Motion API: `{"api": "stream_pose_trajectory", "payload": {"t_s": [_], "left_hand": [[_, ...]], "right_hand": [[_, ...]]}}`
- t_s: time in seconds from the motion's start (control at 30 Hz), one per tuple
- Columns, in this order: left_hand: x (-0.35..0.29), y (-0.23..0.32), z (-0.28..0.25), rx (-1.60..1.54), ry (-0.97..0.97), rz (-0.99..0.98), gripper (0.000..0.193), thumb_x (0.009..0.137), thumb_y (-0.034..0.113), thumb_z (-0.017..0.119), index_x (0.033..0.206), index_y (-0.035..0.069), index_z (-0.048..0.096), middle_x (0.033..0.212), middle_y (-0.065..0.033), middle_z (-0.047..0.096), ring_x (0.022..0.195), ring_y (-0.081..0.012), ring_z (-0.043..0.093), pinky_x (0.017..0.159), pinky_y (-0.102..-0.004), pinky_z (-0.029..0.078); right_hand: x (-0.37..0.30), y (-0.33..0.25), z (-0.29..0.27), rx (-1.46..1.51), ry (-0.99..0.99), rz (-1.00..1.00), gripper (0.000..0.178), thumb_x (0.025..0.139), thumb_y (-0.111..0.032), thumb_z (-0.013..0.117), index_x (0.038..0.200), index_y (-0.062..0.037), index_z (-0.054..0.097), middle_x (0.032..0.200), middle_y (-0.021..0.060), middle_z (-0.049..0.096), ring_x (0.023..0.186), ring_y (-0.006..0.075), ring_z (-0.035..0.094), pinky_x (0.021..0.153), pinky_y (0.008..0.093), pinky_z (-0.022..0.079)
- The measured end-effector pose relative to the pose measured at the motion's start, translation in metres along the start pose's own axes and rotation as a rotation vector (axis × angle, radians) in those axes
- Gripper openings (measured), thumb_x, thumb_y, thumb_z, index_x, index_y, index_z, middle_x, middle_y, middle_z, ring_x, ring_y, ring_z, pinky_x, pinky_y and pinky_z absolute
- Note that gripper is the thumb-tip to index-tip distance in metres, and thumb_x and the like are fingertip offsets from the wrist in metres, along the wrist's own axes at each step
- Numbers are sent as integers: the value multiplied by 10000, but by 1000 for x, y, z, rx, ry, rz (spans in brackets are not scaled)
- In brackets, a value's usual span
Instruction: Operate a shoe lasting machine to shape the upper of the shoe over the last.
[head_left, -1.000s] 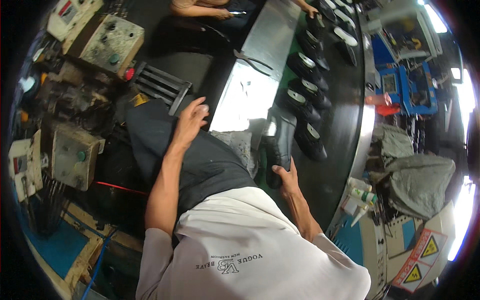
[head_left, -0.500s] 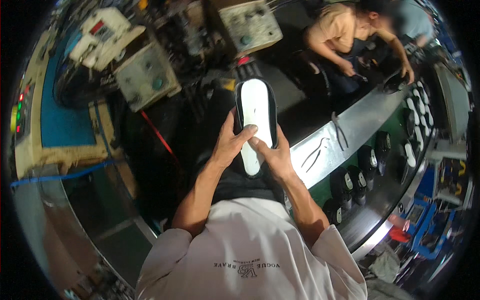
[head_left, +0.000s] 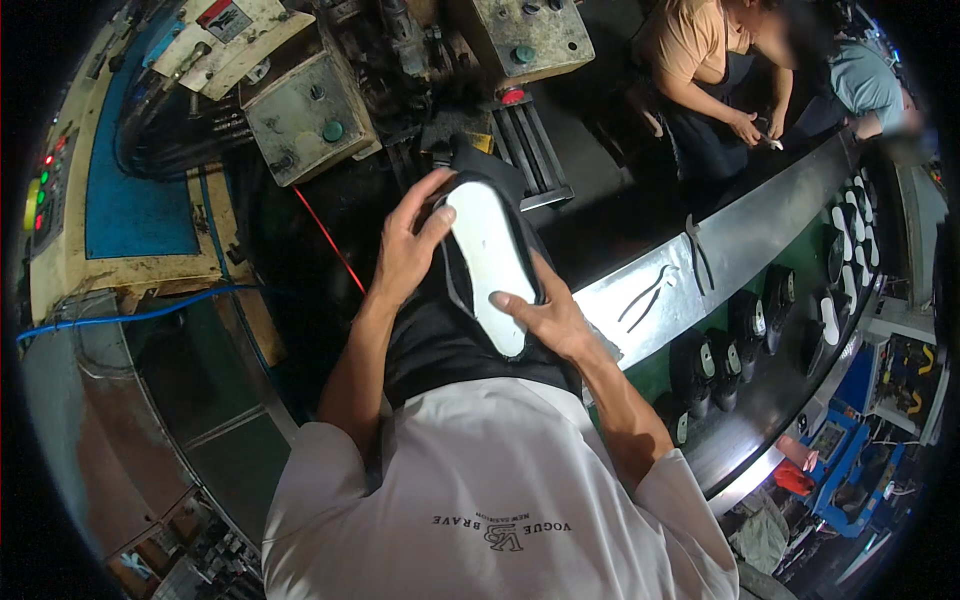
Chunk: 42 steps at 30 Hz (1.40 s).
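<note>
A black shoe upper on its last, with a white insole board (head_left: pixel 487 262) facing up, lies tilted in front of my body, over my dark trousers. My left hand (head_left: pixel 412 238) grips the far, wider end, its thumb on the white board's edge and its fingers around the black rim. Nearer the narrow end, my right hand (head_left: pixel 550 318) holds the other side, thumb pressed on the board. The fingers beneath the right side are partly hidden.
A metal ledge (head_left: pixel 610 300) to the right bears two pliers (head_left: pixel 650 298). Beyond it, a conveyor (head_left: pixel 735 430) carries several black shoes (head_left: pixel 692 365) and white-soled ones (head_left: pixel 828 320). Machine control boxes (head_left: pixel 310 118) stand ahead; a co-worker (head_left: pixel 700 80) sits far right.
My left hand has slid from the middle of the board up to the wide end. The shoe has tilted, its far end leaning left. The co-worker's hands have drawn together, away from the conveyor.
</note>
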<state>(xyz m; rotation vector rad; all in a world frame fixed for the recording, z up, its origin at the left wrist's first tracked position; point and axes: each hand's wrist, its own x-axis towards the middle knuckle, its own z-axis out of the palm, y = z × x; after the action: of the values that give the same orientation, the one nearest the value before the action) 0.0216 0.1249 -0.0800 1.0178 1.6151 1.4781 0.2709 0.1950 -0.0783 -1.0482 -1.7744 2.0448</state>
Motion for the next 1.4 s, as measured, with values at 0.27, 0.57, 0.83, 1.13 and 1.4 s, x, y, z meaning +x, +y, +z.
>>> {"api": "stream_pose_trajectory", "payload": {"t_s": [0.27, 0.57, 0.83, 1.13, 1.4], "left_hand": [[15, 17, 15, 347, 140, 370, 281, 1136, 175, 617, 1287, -34, 729, 1136, -199, 797, 1040, -328, 785, 914, -389, 604], [24, 27, 28, 325, 261, 169, 244, 1144, 181, 596, 1110, -24, 724, 969, -191, 772, 851, -337, 752, 765, -432, 579], [26, 30, 0, 242, -214, 99, 590, 1078, 294, 715, 1591, 34, 581, 1499, -162, 657, 1425, -258, 584, 1239, -390, 406], [27, 19, 6, 92, -139, 87, 439, 997, 175, 783, 1394, 1, 716, 1378, -144, 712, 1279, -255, 670, 1132, -370, 492], [28, 7, -7, -35, -194, 169, 452, 969, 190, 806, 1380, 17, 735, 1396, -143, 693, 1312, -257, 655, 1148, -377, 481]], "right_hand": [[49, -52, -5, -268, 93, -276, 820, 1019, -369, 799, 1665, -2, 452, 1539, 270, 621, 1422, 349, 610, 1204, 428, 460], [70, -70, 8, -107, 218, -151, 597, 1029, -434, 779, 1422, 12, 725, 1237, 192, 812, 1171, 230, 737, 1052, 373, 548], [62, -50, 9, -200, 158, -243, 711, 1009, -336, 811, 1608, -37, 573, 1435, 199, 704, 1298, 261, 651, 1153, 383, 475], [63, -28, 19, -290, 192, -449, 775, 938, -167, 862, 1637, -88, 536, 1548, 192, 622, 1400, 340, 552, 1227, 444, 409], [53, -51, -30, -24, -196, -286, 946, 994, -375, 841, 1740, -70, 345, 1770, 179, 384, 1644, 313, 352, 1352, 441, 254]]}}
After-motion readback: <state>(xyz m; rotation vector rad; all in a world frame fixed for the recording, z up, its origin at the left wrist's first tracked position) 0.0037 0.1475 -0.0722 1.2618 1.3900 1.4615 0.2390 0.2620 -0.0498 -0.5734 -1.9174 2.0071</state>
